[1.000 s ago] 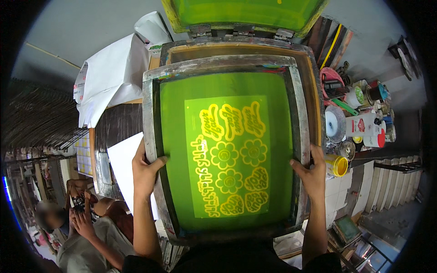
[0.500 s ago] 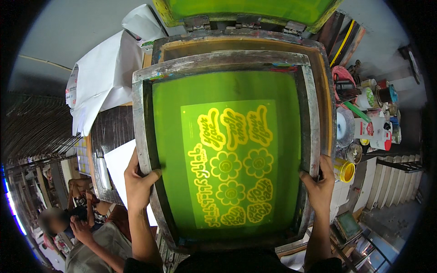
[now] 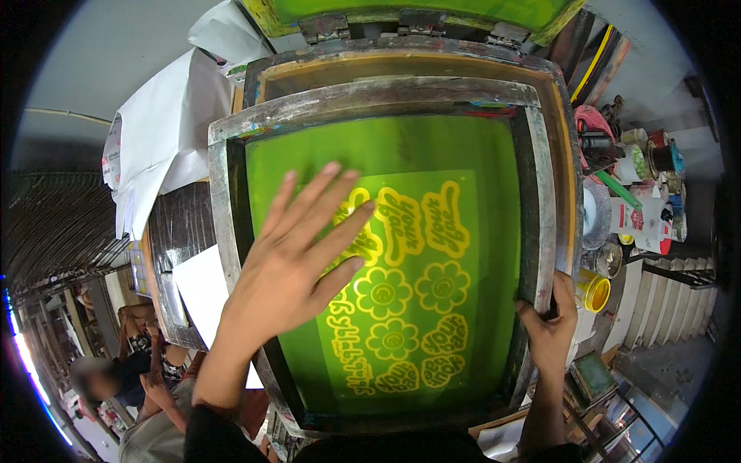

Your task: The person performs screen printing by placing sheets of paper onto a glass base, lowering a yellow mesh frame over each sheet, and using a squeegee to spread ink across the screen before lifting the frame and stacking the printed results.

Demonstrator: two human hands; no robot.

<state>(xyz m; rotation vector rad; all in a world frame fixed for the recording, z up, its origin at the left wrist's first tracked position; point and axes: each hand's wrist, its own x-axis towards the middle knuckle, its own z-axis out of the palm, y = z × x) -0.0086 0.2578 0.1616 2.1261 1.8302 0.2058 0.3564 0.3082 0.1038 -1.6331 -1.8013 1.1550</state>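
A screen printing frame [image 3: 543, 193] of worn wood fills the middle, its green mesh [image 3: 386, 143] carrying yellow outlined lettering and flower shapes. My left hand [image 3: 289, 258] is over the mesh with fingers spread, hiding part of the lettering; whether it touches the mesh I cannot tell. On the right rail my right hand [image 3: 552, 320] grips the wood, thumb on the inner side and fingers round the outer side. Behind this frame lies a larger wooden frame [image 3: 570, 177], partly covered.
A hinged green screen [image 3: 401, 9] stands at the far edge. White paper [image 3: 166, 108] and a white sheet [image 3: 201, 282] lie at left. On the right are a yellow ink jar [image 3: 593, 293], several tubs, a white bottle [image 3: 637, 220] and stairs [image 3: 675, 301]. Another person [image 3: 131, 378] sits lower left.
My left hand has let go of the frame's left rail and moved over the mesh, fingers spread. The right hand keeps its hold. In the picture, the frame sits slightly turned.
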